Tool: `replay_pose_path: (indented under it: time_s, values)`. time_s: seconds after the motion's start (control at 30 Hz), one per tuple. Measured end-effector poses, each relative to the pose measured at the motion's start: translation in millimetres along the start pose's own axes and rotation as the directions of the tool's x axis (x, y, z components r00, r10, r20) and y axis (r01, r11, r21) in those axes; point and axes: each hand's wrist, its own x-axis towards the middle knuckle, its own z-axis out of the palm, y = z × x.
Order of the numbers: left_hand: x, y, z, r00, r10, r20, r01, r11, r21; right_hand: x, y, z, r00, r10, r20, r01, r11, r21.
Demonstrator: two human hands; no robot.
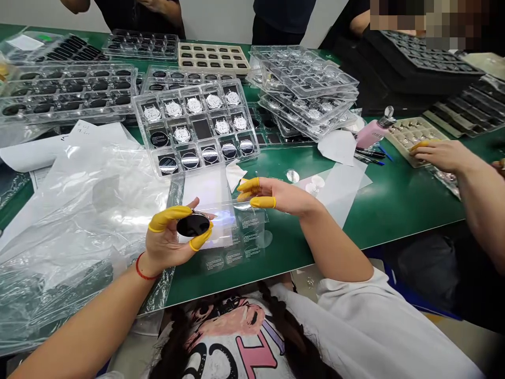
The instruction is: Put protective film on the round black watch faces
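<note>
Yellow-capped left fingers (169, 216) grip a black disc (192, 226); right fingers (263, 202) stand parted near clear film (241, 243) with unreadably tiny print (215, 262).

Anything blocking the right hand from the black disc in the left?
Nothing opaque visible between the right hand and the black disc, which the left hand holds. A clear sheet with printed circles shows around that gap; whether its edge rises into the path, I can't tell.
</note>
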Motion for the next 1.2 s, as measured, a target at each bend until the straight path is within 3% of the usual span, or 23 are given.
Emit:
replay_pose_path:
  time_s: [0.2, 0.27, 0.33, 0.37, 0.43, 0.5, 0.57, 0.6, 0.67, 0.73, 0.77, 0.83, 0.93, 1.07, 1.2]
  values:
    - [-3.3, -4.5, 0.4, 0.999, 0.042, 0.002, -0.042, 0.997, 0.065, 1.7, 2.5, 5.9, 0.985, -0.131, -0.11, 0.129, 0.991, -0.027]
    - [-0.1, -1.3, 2.5, 1.0, -0.006, -0.023, 0.008, 0.997, 0.075, 3.4, 4.7, 0.1, 0.965, -0.196, -0.176, 0.205, 0.978, 0.03]
    - [6.1, 3.2, 4.6, 0.993, -0.115, -0.027, 0.116, 0.992, 0.057, 8.7, 10.7, -10.9, 0.923, -0.213, -0.319, 0.227, 0.974, 0.008]
    - [9.9, 5.3, 5.4, 0.984, -0.174, -0.029, 0.175, 0.984, 0.045, 12.8, 15.3, -17.6, 0.887, -0.206, -0.412, 0.198, 0.978, -0.064]
    - [17.4, 8.0, 6.3, 0.961, -0.272, -0.043, 0.273, 0.962, 0.014, 22.6, 26.6, -30.6, 0.799, -0.206, -0.565, 0.026, 0.95, -0.311]
    - [23.2, 8.5, 5.9, 0.939, -0.338, -0.061, 0.336, 0.941, -0.036, 30.8, 36.4, -39.1, 0.742, -0.251, -0.622, -0.197, 0.805, -0.56]
    - [26.6, 7.4, 4.6, 0.923, -0.377, -0.078, 0.37, 0.924, -0.094, 33.2, 39.9, -39.9, 0.731, -0.335, -0.594, -0.271, 0.656, -0.704]
    - [27.4, 6.5, 3.8, 0.918, -0.388, -0.086, 0.378, 0.919, -0.116, 31.7, 38.8, -37.2, 0.735, -0.394, -0.552, -0.221, 0.63, -0.745]
    - [28.2, 4.4, 2.1, 0.916, -0.39, -0.094, 0.373, 0.915, -0.154, 24.9, 32.7, -26.9, 0.767, -0.499, -0.403, 0.021, 0.647, -0.762]
    - [28.5, 2.1, 0.3, 0.923, -0.375, -0.088, 0.354, 0.916, -0.188, 17.0, 25.9, -13.7, 0.835, -0.507, -0.214, 0.252, 0.698, -0.671]
    - [28.7, 0.9, -0.7, 0.926, -0.368, -0.081, 0.346, 0.916, -0.205, 14.0, 23.6, -7.3, 0.875, -0.466, -0.133, 0.302, 0.74, -0.601]
    - [29.1, -1.4, -2.5, 0.933, -0.354, -0.06, 0.332, 0.915, -0.231, 11.4, 22.2, 3.3, 0.937, -0.341, -0.075, 0.273, 0.849, -0.452]
    - [29.1, -3.5, -4.9, 0.964, -0.258, -0.068, 0.241, 0.952, -0.189, 13.7, 23.7, 12.8, 0.971, -0.175, -0.165, 0.144, 0.972, -0.184]
    - [26.1, -2.4, -5.4, 0.999, -0.04, -0.03, 0.038, 0.997, -0.061, 15.7, 21.2, 19.2, 0.975, -0.072, -0.209, 0.081, 0.996, 0.032]
    - [23.1, 0.4, -3.6, 0.999, -0.037, 0.027, 0.037, 0.999, -0.011, 12.1, 16.6, 18.0, 0.987, -0.045, -0.155, 0.053, 0.997, 0.052]
